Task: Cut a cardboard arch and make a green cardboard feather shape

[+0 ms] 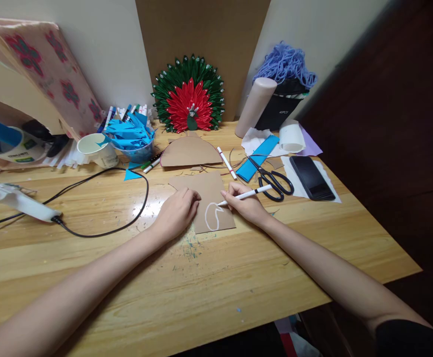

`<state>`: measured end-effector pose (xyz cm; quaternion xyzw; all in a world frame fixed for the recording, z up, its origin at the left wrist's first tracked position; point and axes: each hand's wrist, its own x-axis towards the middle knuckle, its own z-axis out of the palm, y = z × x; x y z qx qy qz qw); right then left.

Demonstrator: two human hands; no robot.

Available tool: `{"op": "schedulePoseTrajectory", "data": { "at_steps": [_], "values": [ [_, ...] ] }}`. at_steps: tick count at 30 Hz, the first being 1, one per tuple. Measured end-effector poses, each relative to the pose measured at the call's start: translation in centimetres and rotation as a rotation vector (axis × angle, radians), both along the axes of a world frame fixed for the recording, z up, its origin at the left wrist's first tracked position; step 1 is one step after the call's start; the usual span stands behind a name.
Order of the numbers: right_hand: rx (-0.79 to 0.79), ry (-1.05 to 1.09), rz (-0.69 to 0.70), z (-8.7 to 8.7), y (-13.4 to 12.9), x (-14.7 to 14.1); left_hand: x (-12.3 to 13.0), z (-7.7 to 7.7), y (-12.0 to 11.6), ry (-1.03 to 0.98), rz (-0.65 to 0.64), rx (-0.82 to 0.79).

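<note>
Head view: right hand (pixel 249 204)'s got a pen (pixel 251 194) pinched, butt nearly 3 o'clock; card (pixel 208 187)'s outline (pixel 206 217) sits about 7 o'clock from those nearer fingers. Left hand (pixel 180 208)'s curled at 10, can't tell if gripping.

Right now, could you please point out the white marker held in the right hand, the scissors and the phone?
Held white marker (pixel 254 193): head view, on its barrel.
Scissors (pixel 263 173): head view, near the pivot.
Phone (pixel 311 177): head view, on its dark screen.
</note>
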<state>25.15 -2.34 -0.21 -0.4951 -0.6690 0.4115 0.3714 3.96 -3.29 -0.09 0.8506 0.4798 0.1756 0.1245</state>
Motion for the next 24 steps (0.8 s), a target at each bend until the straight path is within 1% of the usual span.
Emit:
{"op": "schedulePoseTrajectory", "data": {
  "at_steps": [8, 11, 16, 18, 22, 24],
  "values": [
    [-0.07, 0.098, 0.031, -0.03, -0.28, -0.27, 0.09, 0.15, -0.05, 0.017, 0.005, -0.005],
    [-0.092, 0.1, 0.033, 0.0, -0.3, -0.33, 0.06, 0.1, -0.05, 0.01, 0.001, -0.002],
    [-0.028, -0.024, 0.036, -0.03, -0.14, -0.21, 0.04, 0.11, -0.02, 0.022, 0.002, 0.004],
    [-0.028, -0.013, 0.032, -0.08, -0.07, -0.19, 0.04, 0.14, -0.02, 0.025, 0.002, 0.004],
    [-0.059, 0.074, 0.033, -0.19, -0.04, -0.26, 0.06, 0.21, -0.04, 0.017, -0.002, -0.005],
    [-0.053, 0.053, 0.039, -0.24, -0.05, -0.25, 0.07, 0.21, -0.03, 0.014, -0.002, -0.008]
  ]
}}
